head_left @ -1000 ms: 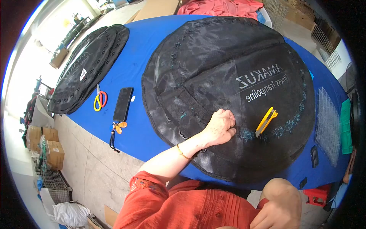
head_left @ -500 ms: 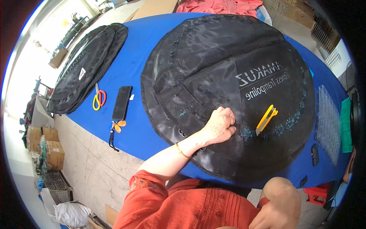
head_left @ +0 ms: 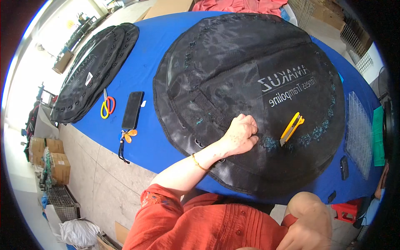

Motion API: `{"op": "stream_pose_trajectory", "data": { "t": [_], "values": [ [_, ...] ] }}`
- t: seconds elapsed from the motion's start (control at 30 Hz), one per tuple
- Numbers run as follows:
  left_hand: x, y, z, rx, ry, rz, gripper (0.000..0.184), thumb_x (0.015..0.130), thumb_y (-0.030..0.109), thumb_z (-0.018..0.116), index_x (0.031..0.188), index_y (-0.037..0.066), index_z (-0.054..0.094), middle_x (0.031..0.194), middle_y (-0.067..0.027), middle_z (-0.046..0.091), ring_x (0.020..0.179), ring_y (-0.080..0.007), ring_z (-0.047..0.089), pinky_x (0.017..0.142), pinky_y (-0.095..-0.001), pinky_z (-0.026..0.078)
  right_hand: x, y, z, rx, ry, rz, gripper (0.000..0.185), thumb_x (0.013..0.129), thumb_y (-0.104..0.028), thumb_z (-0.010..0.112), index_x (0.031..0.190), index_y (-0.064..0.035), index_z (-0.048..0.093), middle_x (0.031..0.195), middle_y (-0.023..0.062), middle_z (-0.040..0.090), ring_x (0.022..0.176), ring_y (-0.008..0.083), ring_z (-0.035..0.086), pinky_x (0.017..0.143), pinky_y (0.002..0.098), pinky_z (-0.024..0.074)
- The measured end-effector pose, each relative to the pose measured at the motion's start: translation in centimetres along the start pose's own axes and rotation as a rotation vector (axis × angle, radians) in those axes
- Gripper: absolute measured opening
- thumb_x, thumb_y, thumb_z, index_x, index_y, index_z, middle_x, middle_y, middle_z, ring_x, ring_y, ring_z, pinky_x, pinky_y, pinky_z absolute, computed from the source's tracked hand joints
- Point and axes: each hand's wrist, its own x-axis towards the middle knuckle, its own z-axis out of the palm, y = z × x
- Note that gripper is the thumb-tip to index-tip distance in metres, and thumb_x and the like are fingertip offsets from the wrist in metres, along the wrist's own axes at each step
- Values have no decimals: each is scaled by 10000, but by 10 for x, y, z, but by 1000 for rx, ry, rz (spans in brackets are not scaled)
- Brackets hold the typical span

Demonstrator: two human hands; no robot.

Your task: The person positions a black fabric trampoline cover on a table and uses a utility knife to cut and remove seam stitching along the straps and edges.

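Note:
A large round black trampoline mat point(head_left: 233, 46) covers the middle of the table, its printed lettering mirrored. My left hand point(head_left: 241, 135) rests on the near part of this mat, closed in a fist; whatever it may grip is hidden under the curled fingers. To its right, a yellow utility knife point(head_left: 292, 128) lies on the mat with the blade tip toward me. Teal thread scraps point(head_left: 318, 132) are scattered around the knife. Close to my red shirt, below the table edge, is my right hand point(head_left: 307, 231); its fingers are blurred and partly cut off by the frame.
Yellow-and-red-handled scissors point(head_left: 108, 107) and a black phone point(head_left: 132, 110) with a strap lie left of the mat on the blue table cover point(head_left: 152, 62). More black mats point(head_left: 93, 66) are stacked at the far left. A clear plastic tray point(head_left: 358, 133) sits at the right edge.
My left hand stays in nearly the same spot on the mat. My right hand has shifted slightly down and right near my body. The view has tilted a little.

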Motion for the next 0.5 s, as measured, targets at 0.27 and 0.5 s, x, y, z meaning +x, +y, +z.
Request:
{"op": "stream_pose_trajectory", "data": {
  "t": [0.27,0.5],
  "values": [
    [0,-1,0,5,0,10,160,762,166,752,774,30,669,973,-95,624,962,-304,552,901,-430,428,-5,0,-2,25,-97,105,135,814,-65,619,695,-15,577,680,98,536,548,252,539,484,367,430],
    [0,0,-2,-13,-3,-3,153,752,154,763,783,31,677,988,-85,628,973,-307,551,913,-421,433,-4,1,-1,-84,-84,69,188,854,-26,547,667,-35,567,680,101,540,546,251,539,468,353,425]
  ]
}}
